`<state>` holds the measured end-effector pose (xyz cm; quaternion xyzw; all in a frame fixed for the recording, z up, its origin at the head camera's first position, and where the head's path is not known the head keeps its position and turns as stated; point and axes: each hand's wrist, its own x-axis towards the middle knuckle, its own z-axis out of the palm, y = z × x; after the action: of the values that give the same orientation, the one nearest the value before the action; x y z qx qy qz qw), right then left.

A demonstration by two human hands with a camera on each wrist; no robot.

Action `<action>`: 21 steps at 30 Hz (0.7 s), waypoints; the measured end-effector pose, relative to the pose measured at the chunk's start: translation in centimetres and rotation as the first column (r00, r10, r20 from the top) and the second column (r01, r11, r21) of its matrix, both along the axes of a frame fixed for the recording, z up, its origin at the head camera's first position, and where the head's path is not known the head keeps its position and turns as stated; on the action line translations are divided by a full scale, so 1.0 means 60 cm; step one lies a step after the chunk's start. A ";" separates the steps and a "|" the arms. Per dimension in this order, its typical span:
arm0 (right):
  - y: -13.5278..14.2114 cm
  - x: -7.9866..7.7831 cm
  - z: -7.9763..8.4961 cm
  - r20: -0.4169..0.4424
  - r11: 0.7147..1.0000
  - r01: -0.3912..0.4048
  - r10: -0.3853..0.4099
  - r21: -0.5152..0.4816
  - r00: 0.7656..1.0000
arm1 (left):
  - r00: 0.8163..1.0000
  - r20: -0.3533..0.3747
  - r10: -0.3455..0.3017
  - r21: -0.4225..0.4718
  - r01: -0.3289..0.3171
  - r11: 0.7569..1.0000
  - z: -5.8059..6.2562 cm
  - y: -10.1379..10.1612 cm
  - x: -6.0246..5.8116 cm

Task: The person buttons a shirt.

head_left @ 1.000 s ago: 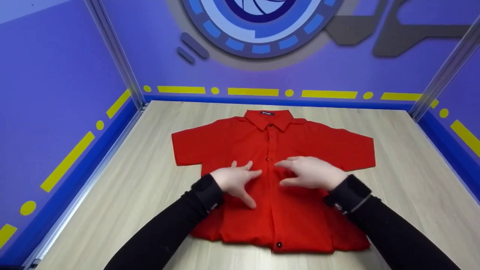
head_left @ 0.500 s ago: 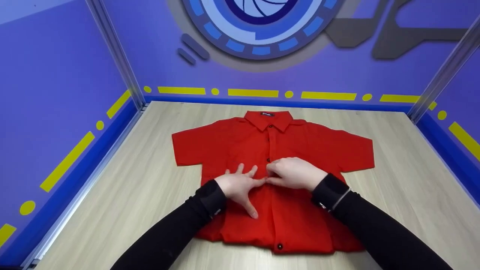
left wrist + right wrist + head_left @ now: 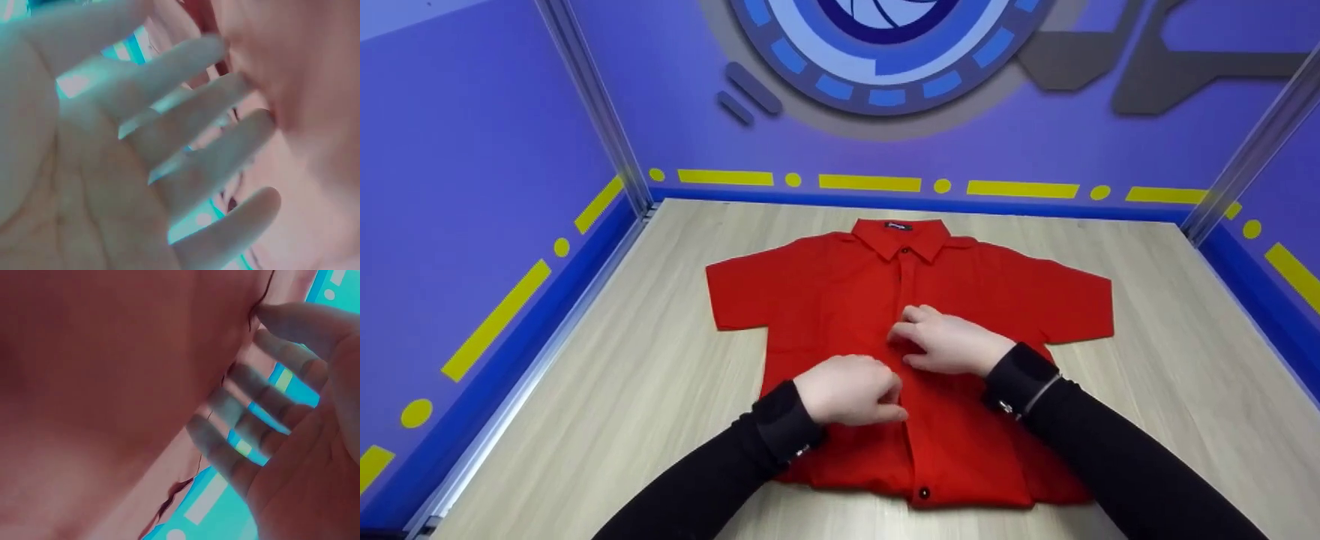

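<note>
A red short-sleeved shirt (image 3: 840,292) lies front up, collar away from me, its lower edge bunched or tucked under. My left hand (image 3: 847,390) is over the shirt's lower left front, knuckles up. In the left wrist view its fingers (image 3: 219,152) are slightly bent and spread, tips at the cloth. Over the middle, just right of the button placket (image 3: 910,281), my right hand (image 3: 956,343) has loosely bent fingers. The right wrist view has those fingertips at the fabric (image 3: 112,382), with no cloth plainly pinched. A dark button (image 3: 924,493) shows at the bottom of the placket.
The pale wood-grain tabletop (image 3: 660,300) extends around the shirt. Blue-purple panels with yellow marks form a back wall (image 3: 675,112) and side walls. Metal posts (image 3: 600,105) stand at the back corners.
My left hand has gone from flat and spread to raised with bent fingers, slightly lower on the shirt. The right hand first reached the placket beside it; its fingers have since loosened and the hands parted.
</note>
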<state>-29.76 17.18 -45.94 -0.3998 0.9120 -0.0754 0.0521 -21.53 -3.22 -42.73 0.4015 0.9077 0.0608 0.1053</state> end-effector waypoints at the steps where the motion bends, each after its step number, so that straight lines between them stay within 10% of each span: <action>1: 0.000 -0.003 0.000 0.013 1.000 0.018 -0.019 0.009 1.000 | 0.999 -0.046 0.020 0.022 -0.019 1.000 -0.002 0.005 0.006; 5: -0.005 -0.014 0.002 0.115 0.990 0.112 -0.121 0.085 0.986 | 0.988 -0.135 0.073 -0.027 -0.077 0.997 -0.016 0.025 0.032; 11: -0.021 -0.039 0.004 0.248 0.962 0.207 -0.247 0.177 0.937 | 0.992 -0.028 0.120 -0.233 -0.124 0.965 -0.031 0.043 0.056; 21: -0.029 -0.092 0.007 0.331 0.940 0.260 -0.323 0.221 0.886 | 0.995 -0.042 0.095 -0.265 -0.103 0.959 -0.037 0.054 0.064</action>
<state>-35.28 15.42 -45.51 -0.2308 0.9394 -0.0767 0.2415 -17.71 0.05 -44.98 0.3387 0.9280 -0.0625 0.1421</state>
